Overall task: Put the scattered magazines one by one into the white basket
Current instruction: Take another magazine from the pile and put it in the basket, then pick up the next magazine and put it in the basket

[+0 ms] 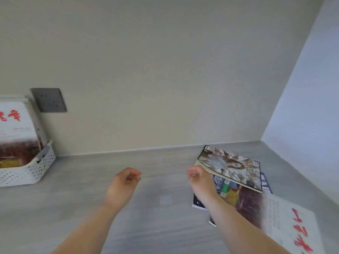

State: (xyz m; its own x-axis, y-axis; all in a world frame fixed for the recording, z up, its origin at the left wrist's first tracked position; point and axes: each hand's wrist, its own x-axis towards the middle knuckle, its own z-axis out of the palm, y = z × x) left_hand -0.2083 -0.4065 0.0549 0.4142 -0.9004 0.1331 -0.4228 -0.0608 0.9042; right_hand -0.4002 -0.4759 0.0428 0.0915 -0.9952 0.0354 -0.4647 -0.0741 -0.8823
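Note:
My right hand [197, 177] grips the left edge of a magazine with a woman on its cover [233, 167], lifted and tilted above the pile at the right. Under it lie a magazine with a brown and green cover [244, 200], a dark blue one [198, 202] and a white one with red characters [291, 224]. My left hand [126, 180] hovers over the middle of the counter with its fingers loosely curled, holding nothing. The white basket [31, 171] stands at the far left and holds upright magazines, the front one white with red characters [14, 125].
The grey counter [146, 208] runs along a beige wall and ends at a side wall on the right. A grey wall socket [49, 99] sits just behind the basket.

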